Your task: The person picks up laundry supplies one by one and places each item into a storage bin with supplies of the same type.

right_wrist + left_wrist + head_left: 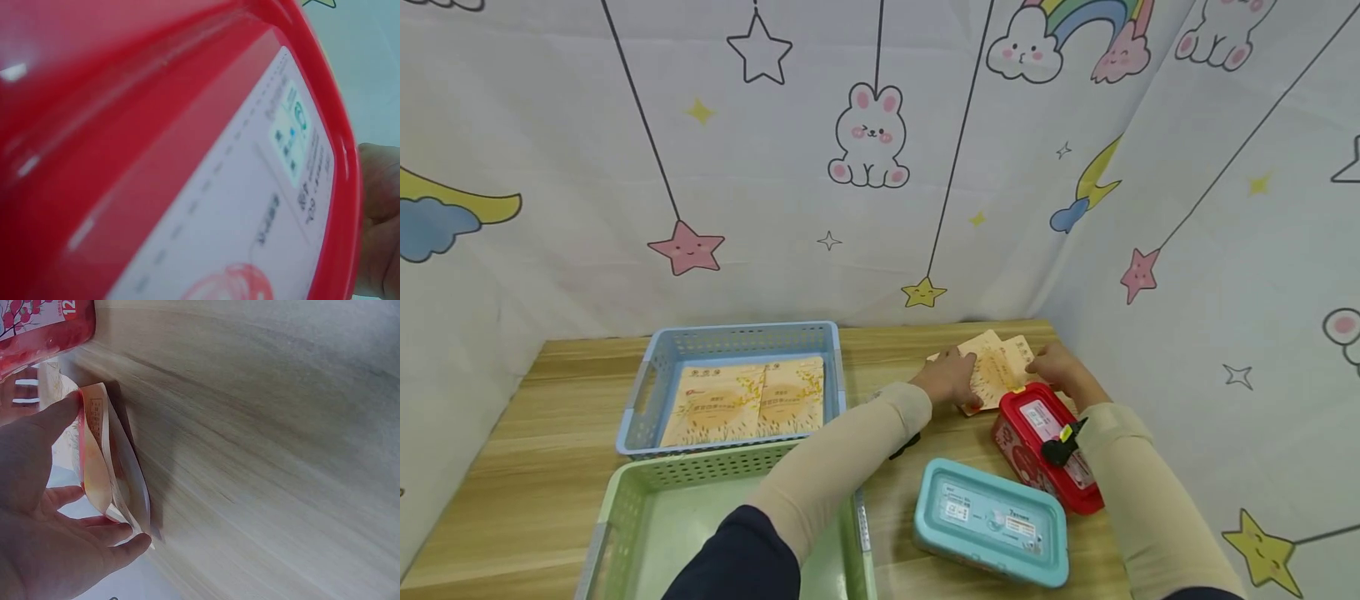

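Note:
Pale yellow flat packets [987, 367] with a printed grain pattern lie overlapped at the back right of the table. My left hand [950, 379] grips their left side. In the left wrist view its thumb is on one edge of the bulging packets [97, 481] and its fingers are on the opposite edge. On their right side is my right hand [1063, 372], fingertips at the packet edge. A red lidded box [1037, 442] stands just in front and hides part of that hand. The box lid [187, 144] fills most of the right wrist view, with only part of the hand showing.
A turquoise lidded box [992, 521] stands in front of the red one. To the left, a blue basket [838, 367] holds similar packets. A green basket [625, 508] sits nearer me, under my left forearm. Patterned cloth walls [775, 167] border the table's back and right.

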{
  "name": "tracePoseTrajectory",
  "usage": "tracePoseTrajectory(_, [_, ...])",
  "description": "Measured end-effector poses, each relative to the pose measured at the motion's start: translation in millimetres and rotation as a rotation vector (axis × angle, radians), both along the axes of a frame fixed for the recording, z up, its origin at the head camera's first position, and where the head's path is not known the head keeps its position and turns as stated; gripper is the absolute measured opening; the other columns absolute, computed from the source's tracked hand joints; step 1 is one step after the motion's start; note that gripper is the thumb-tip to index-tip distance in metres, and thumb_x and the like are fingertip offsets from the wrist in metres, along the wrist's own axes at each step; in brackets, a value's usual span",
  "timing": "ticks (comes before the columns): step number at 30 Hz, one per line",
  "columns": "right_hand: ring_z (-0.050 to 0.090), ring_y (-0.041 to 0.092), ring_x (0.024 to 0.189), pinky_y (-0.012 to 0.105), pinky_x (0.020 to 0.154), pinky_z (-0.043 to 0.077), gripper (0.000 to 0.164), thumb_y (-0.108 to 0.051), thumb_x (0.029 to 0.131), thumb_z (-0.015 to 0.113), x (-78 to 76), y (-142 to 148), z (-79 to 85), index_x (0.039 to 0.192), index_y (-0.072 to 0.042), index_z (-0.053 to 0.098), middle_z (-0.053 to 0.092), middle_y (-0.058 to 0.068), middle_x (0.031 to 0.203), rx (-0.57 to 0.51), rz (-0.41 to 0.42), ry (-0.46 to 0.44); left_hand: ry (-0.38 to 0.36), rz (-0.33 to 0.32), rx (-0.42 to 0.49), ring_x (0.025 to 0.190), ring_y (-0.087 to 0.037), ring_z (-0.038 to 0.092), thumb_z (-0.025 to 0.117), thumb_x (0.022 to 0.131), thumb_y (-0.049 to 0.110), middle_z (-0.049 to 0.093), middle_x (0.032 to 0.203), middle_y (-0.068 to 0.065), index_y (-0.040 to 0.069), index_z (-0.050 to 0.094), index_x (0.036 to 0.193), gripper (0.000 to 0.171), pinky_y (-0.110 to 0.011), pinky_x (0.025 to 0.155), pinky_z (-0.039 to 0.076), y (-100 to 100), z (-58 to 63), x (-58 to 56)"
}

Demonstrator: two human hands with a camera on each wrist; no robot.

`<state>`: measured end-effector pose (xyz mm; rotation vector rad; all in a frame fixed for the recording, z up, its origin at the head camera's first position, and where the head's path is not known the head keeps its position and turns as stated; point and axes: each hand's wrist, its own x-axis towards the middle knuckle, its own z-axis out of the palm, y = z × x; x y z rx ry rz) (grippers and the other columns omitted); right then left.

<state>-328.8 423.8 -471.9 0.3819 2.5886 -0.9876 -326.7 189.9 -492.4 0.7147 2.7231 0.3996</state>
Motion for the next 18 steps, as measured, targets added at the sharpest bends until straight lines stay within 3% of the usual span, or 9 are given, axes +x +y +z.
tracePoseTrajectory(3, [0.06,0.025,0.089,0.033,0.072,0.058,0.04,-0.008,0.101,0.058,-3.0,1,-1.7,0.131,0.019,0.056,0.06,0.025,0.115,-0.012,-0.027,0.021,0.011,-0.002,-0.006,0.146,-0.029,0.045,0.078,0.094,0.053,0.043,0.158,-0.014,0.019,0.04,0.163,0.086,-0.05,0.118,0.041,0,-1.2,0.1])
tracePoseTrajectory(8, [0.051,0.014,0.067,0.027,0.058,0.048,0.027,-0.006,0.097,0.059,-5.0,-4,0.3,0.118,0.011,0.063,0.056,0.011,0.093,-0.009,-0.035,0.07,0.008,0.005,0.007,0.147,-0.029,0.044,0.078,0.094,0.054,0.042,0.159,-0.014,0.02,0.04,0.163,0.085,-0.051,0.119,0.039,-1,-2.1,0.9])
tracePoseTrajectory(13, [0.05,0.021,0.072,0.028,0.057,0.044,0.029,-0.002,0.095,0.054,-4.3,-10,5.4,0.119,0.01,0.061,0.056,0.017,0.097,0.052,0.003,0.144,0.005,0.005,0.037,0.145,-0.031,0.046,0.078,0.095,0.052,0.044,0.157,-0.015,0.019,0.044,0.159,0.08,-0.053,0.119,0.039,-4,-0.2,2.8])
tracePoseTrajectory(18, [0.054,0.036,0.096,0.03,0.063,0.044,0.037,-0.001,0.094,0.044,-3.3,-19,11.7,0.127,0.011,0.055,0.057,0.028,0.118,0.111,0.004,0.226,-0.002,-0.001,0.05,0.143,-0.034,0.048,0.076,0.095,0.053,0.044,0.156,-0.016,0.018,0.042,0.157,0.079,-0.051,0.118,0.04,-8,0.3,1.1])
